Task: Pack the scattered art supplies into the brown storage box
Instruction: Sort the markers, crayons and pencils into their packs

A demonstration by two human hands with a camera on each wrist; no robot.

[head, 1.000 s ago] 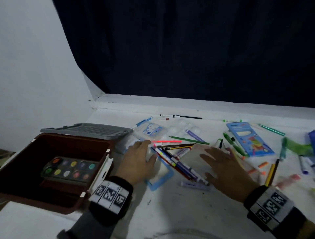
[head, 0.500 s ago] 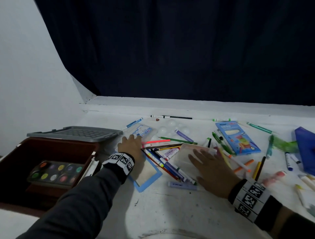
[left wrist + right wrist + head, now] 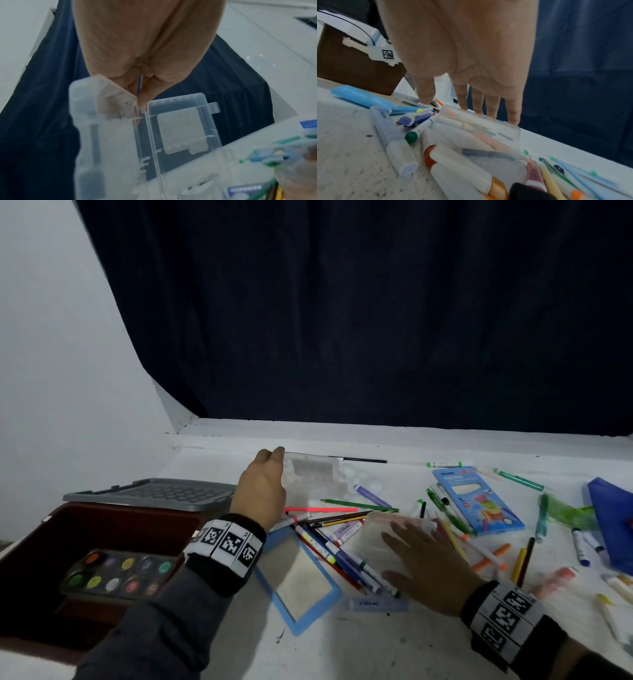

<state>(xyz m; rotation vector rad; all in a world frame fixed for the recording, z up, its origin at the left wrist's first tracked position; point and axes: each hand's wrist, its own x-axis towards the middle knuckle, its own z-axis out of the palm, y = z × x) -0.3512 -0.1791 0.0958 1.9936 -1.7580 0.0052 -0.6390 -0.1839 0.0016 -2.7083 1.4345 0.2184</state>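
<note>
The brown storage box stands open at the left with a watercolour palette inside. My left hand pinches one end of a clear hinged plastic case and holds it lifted off the table. In the left wrist view the case hangs open below my left hand. My right hand lies flat with straight fingers on a clear plastic container among the pens. The right wrist view shows my right hand touching the top edge of that container.
The box's grey lid lies behind it. A blue-framed slate, several markers and pencils, a blue NEON pack and a blue pouch are scattered over the white table. A dark curtain hangs behind.
My left hand has moved forward from the slate, taken hold of the clear case and raised it. My right hand stays on the clear container.
</note>
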